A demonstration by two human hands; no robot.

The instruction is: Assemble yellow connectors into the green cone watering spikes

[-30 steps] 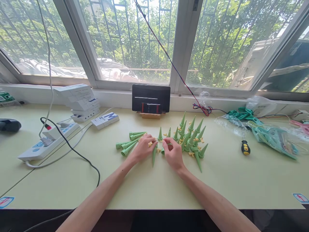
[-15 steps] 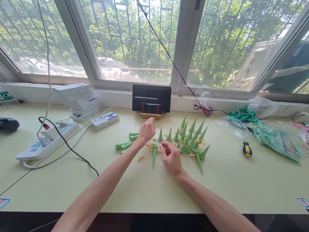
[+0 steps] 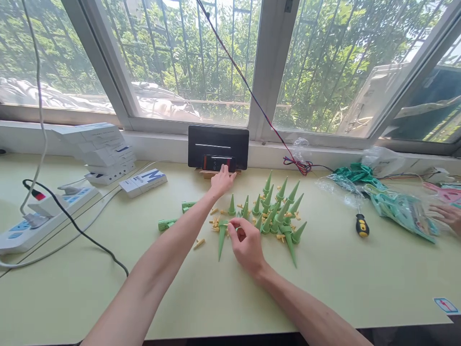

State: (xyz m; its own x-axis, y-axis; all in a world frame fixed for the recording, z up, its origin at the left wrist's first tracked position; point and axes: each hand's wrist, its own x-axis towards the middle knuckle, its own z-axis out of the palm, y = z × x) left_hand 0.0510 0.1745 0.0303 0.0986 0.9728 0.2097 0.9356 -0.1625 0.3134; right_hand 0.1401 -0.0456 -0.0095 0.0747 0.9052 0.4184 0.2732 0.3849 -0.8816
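Note:
My left hand is stretched forward with its fingers out, the tips overlapping the lower edge of a phone. Whether they touch the screen I cannot tell. My right hand is closed in a pinch beside the head of a green spike whose point faces me; what sits between thumb and finger is too small to make out. Several green cone spikes stand clustered to the right, with small yellow valve-like pieces among them. Green tube-like parts lie partly behind my left forearm.
Behind the phone leans a black tablet. At left are a power strip, cables and stacked white boxes. A screwdriver and plastic bags lie right. Another person's hand shows at the right edge.
My left hand has moved forward from above the parts to the phone. My right hand keeps its pinch beside the spike. The view has shifted slightly, and another person's hand has appeared at right.

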